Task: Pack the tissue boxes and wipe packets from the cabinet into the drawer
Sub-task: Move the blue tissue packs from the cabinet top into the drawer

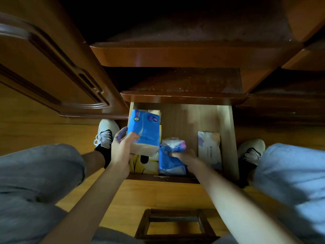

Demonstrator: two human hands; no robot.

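The pale wooden drawer [226, 138] stands pulled out below the cabinet. My left hand [123, 147] grips a blue tissue pack [145, 131] by its near end and holds it over the drawer's left side. My right hand [184, 155] rests inside the drawer, closed on a small clear packet with a pink end [174, 144] that lies on another blue tissue pack [170, 163]. A yellow cartoon-printed box [142, 163] lies under the left pack. A white wipe packet [209, 148] lies flat along the drawer's right side.
The cabinet's dark shelves [184, 81] above the drawer look bare. Its open door [52, 67] swings out at the left. My knees and white shoes [105, 132] flank the drawer on the wooden floor. A small wooden stool [174, 224] sits between my legs.
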